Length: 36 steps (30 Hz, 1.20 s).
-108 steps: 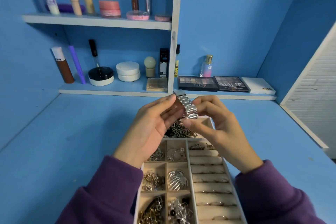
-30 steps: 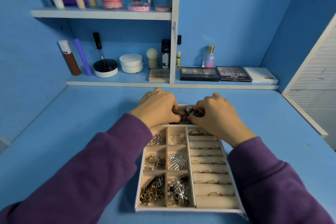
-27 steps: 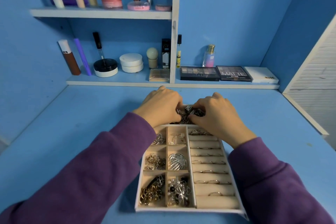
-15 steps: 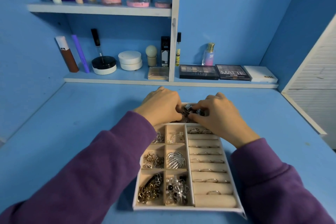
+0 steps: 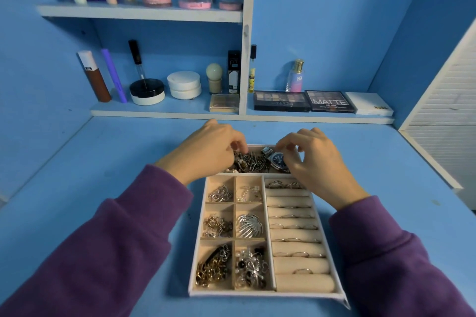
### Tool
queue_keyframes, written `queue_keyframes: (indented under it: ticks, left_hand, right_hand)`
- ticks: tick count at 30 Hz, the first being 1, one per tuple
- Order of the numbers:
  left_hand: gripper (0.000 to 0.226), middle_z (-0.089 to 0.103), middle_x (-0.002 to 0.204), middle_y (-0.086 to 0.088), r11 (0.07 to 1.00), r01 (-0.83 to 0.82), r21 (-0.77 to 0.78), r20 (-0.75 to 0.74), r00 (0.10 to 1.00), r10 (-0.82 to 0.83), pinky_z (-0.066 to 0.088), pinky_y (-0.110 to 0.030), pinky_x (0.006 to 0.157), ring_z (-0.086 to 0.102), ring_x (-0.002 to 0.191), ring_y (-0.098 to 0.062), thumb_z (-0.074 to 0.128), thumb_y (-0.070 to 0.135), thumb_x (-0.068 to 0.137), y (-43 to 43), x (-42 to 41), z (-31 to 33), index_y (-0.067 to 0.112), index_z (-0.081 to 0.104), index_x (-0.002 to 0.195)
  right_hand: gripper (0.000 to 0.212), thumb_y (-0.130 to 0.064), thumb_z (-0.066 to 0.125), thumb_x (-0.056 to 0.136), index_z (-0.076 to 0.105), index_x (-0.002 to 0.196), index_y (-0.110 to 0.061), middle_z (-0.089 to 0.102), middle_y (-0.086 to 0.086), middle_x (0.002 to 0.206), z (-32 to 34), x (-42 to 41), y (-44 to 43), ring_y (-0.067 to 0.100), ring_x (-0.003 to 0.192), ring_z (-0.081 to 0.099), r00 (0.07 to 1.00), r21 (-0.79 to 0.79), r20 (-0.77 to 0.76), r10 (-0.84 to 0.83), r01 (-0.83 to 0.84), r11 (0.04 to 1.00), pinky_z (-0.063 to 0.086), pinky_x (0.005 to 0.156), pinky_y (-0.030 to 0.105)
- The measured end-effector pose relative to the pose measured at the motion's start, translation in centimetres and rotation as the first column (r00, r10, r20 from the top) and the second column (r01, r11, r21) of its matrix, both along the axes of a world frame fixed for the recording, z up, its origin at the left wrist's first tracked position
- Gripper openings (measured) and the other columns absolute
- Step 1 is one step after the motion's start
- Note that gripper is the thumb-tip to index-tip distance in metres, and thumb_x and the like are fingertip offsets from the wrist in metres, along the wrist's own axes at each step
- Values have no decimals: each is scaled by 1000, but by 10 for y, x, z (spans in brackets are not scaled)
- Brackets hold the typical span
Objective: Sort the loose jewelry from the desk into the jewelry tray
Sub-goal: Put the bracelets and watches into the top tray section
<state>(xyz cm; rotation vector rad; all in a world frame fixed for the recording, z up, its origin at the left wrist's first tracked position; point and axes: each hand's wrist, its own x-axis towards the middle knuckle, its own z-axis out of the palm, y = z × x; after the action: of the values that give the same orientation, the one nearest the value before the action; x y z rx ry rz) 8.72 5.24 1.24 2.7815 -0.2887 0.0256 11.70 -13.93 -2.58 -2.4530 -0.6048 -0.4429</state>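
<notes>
A cream jewelry tray [image 5: 266, 293] lies on the blue desk in front of me. Its small left compartments hold chains, brooches and earrings, and its ring rolls [image 5: 296, 247] on the right hold several rings. A silver watch [image 5: 277, 159] with a blue dial lies in the far wide compartment beside a pile of dark chains [image 5: 251, 162]. My right hand [image 5: 316, 162] has thumb and fingertips on the watch's right side. My left hand [image 5: 206, 152] curls over the left end of that compartment, fingertips down in the chain pile; whether it grips anything is hidden.
Shelves against the back wall carry cosmetics: eyeshadow palettes [image 5: 280, 101], round jars [image 5: 184, 84], bottles and tubes. A white louvred panel [image 5: 445, 121] borders the desk on the right. Bare blue desk surface [image 5: 103, 162] lies on both sides of the tray.
The watch went from raised between both hands down into the far compartment. Over the last second my left hand drew off to the left, uncovering the watch's dial.
</notes>
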Motion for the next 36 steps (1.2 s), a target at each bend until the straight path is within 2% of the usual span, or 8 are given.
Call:
queue_keyframes:
  ticks: [2,7,10,13,17,22,28,36]
  left_hand:
    - [42,53,88,7,999,-46,20,22,999,45,38,-31,81,31,90,-10,37,-4,81,8,-3,0,27,64,89]
    - [52,59,109,4,992,10,127,-67,998,-1,41,-38,90,31,92,-11,34,-6,82,13,-8,-7,29,65,107]
    - [50,59,109,4,995,2,102,-18,1000,0,42,-39,90,31,92,-10,34,-5,82,13,-8,-9,28,66,101]
    - [43,57,97,5,1000,4,22,19,1000,-5,39,-31,83,33,86,-7,36,-2,81,16,-12,-7,32,62,82]
    - [41,55,91,14,992,85,-91,4,996,-85,31,-14,71,38,84,3,45,5,83,13,-27,-6,43,55,76]
    - [43,46,93,18,982,191,-10,-35,981,-191,35,-26,89,34,97,-5,41,3,82,2,-37,-12,38,68,86]
    - [48,41,96,11,969,203,142,-9,979,-204,35,-27,89,31,100,-9,39,1,84,-8,-39,-11,31,63,113]
    - [31,53,100,7,997,7,-81,117,993,2,31,-24,83,37,99,-10,39,13,93,9,-24,-15,28,62,108]
  right_hand:
    - [27,-1,51,78,71,85,-16,60,1,77,-1,0,1,22,81,44,999,-22,24,24,-23,999,41,67,34]
    - [37,-17,40,76,72,94,-21,67,-2,88,-5,-3,5,18,80,39,995,-151,42,86,-78,985,39,69,36]
    - [39,-19,39,76,72,96,-22,67,-1,91,-4,-3,3,18,82,39,996,-139,17,92,-89,986,40,72,38]
    - [34,-12,43,78,72,94,-20,65,2,85,0,-3,3,21,83,42,995,-35,5,103,-103,994,42,73,40]
    - [29,-13,44,78,70,89,-18,62,0,80,9,-8,1,19,81,45,995,79,24,100,-101,992,37,69,27]
    - [29,3,53,79,70,87,-18,63,1,80,12,-9,-4,15,79,46,995,95,-3,96,-96,991,31,64,9]
    - [28,2,56,80,70,86,-22,63,-2,78,13,-17,-10,9,78,47,996,106,-5,95,-94,990,31,65,5]
    - [19,-18,55,84,65,100,-19,58,-7,74,20,-25,-28,11,66,53,987,157,-161,-8,33,987,37,57,11]
